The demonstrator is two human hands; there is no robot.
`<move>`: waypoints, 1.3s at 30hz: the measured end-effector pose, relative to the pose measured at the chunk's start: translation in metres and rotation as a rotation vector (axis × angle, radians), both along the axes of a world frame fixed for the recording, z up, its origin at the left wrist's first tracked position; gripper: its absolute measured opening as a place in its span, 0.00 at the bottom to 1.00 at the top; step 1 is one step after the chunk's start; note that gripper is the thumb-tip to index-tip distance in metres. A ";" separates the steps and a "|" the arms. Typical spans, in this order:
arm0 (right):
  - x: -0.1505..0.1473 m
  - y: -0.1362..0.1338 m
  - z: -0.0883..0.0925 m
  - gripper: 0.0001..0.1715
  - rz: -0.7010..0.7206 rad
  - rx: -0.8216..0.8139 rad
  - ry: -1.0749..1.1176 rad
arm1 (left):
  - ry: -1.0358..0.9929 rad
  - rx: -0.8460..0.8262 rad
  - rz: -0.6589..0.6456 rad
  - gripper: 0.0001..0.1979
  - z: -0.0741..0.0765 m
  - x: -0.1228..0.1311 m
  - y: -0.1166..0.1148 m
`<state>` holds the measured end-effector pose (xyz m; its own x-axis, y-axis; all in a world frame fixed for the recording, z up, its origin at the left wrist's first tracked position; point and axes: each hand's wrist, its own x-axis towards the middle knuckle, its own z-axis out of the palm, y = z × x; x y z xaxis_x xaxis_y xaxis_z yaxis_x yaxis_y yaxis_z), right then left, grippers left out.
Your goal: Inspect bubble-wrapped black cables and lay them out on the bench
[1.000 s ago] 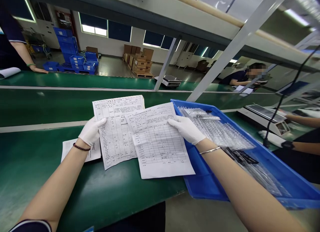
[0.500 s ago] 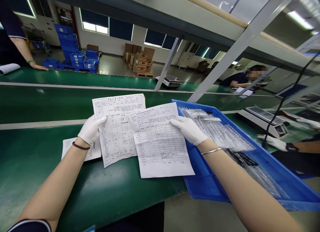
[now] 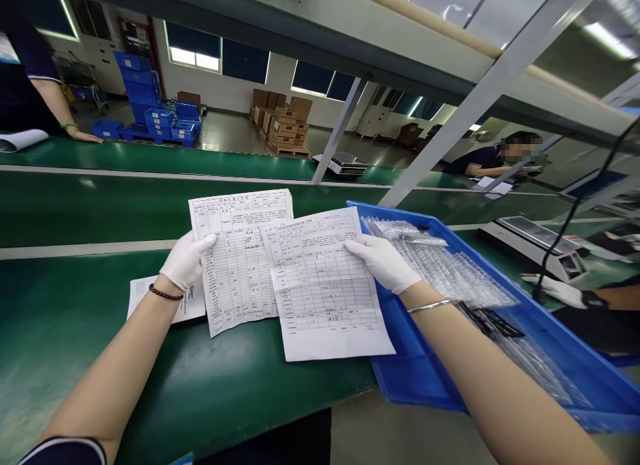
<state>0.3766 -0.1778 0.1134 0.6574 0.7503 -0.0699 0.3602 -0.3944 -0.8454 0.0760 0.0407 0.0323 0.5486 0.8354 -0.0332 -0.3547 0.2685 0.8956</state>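
The gloved left hand pinches one printed white form sheet; the gloved right hand grips an overlapping second form sheet, both above the green surface. Print illegible; a small paper slip lies partly hidden beneath.

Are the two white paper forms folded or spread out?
Spread open: left hand holds the rear printed form, right hand the front printed form; both show full tables.

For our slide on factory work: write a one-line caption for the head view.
Gloved left hand holds one printed form, right hand a second form, beside a blue tray.
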 end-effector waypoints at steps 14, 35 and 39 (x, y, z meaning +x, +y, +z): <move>0.002 0.002 -0.003 0.11 0.010 -0.025 -0.004 | -0.005 -0.009 0.009 0.25 0.001 0.000 0.000; 0.015 0.000 -0.012 0.14 0.029 -0.014 -0.028 | -0.015 -0.005 0.003 0.28 0.003 0.000 -0.002; 0.013 0.000 -0.009 0.12 -0.006 -0.011 -0.016 | -0.005 0.001 0.011 0.28 0.004 -0.002 0.001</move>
